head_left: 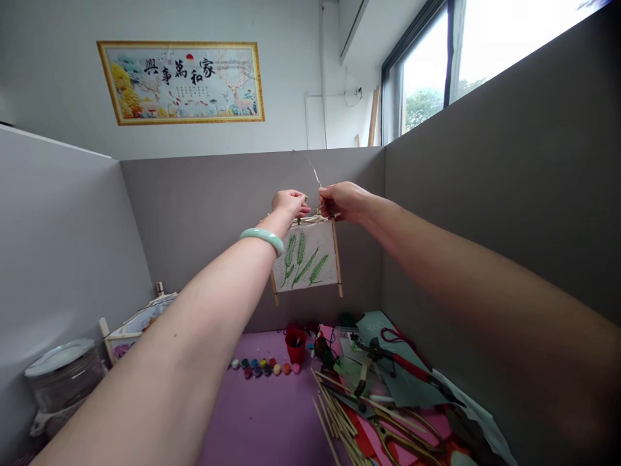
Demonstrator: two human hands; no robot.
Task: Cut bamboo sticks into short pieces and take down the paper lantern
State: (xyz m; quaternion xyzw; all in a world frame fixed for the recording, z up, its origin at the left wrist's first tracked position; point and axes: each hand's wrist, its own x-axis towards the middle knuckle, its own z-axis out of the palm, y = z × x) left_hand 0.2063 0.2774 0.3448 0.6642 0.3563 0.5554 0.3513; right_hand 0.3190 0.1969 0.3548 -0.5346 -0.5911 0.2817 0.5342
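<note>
A small hanging panel (310,259) of white sheet with green leaf sprays, framed by wooden sticks, hangs in front of the grey back partition. Just above its top bar, my right hand (342,199) pinches a thin silvery wire (315,173) that runs up to the partition's upper edge. My left hand (291,204), with a pale green bangle (262,238) on the wrist, is beside it with fingers closed. Something small and greenish shows at its fingertips, too small to name. My left forearm covers part of the panel's left side.
On the purple tabletop (262,414) stand a red cup (295,346) and several small paint pots (257,371). At right lie scissors (388,433), red-handled pliers (407,366), wooden sticks (334,414) and coloured sheets. A lidded jar (65,375) stands at left. Partitions (485,226) enclose the table.
</note>
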